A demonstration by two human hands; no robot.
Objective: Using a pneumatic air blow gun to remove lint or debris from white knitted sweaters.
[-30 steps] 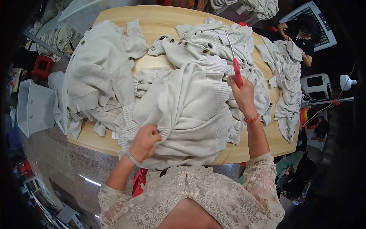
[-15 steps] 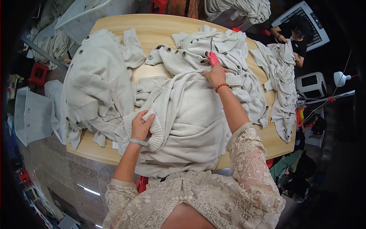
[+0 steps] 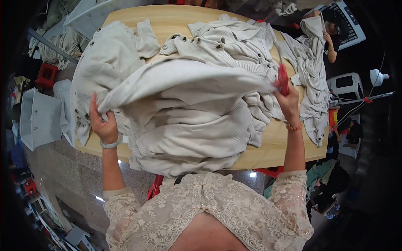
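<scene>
An off-white knit sweater [image 3: 188, 138] lies in front of me at the table's near edge, its upper layer lifted and stretched between my hands. At the left end, my left hand [image 3: 104, 127] pinches the fabric between thumb and fingers. My right hand [image 3: 289, 102] is closed around a red-handled tool [image 3: 283, 77] with a thin metal tip pointing up; its exact kind is blurred. The raised layer's right end meets the fingers of that same hand. Folds hide part of the sweater's ribbed edges.
Another off-white sweater [image 3: 111, 58] lies left on the wooden table [image 3: 167, 12]. More buttoned knitwear [image 3: 234, 39] is heaped at the back. Beyond a pile at the right [image 3: 312, 88], a person [image 3: 331, 37] handles a garment. A grey-white bin [image 3: 42, 119] stands on the left floor.
My hands have spread apart, the left outward to the left, the right outward with the red-handled tool. The sweater's upper layer has risen between them. The other person's garment is held higher.
</scene>
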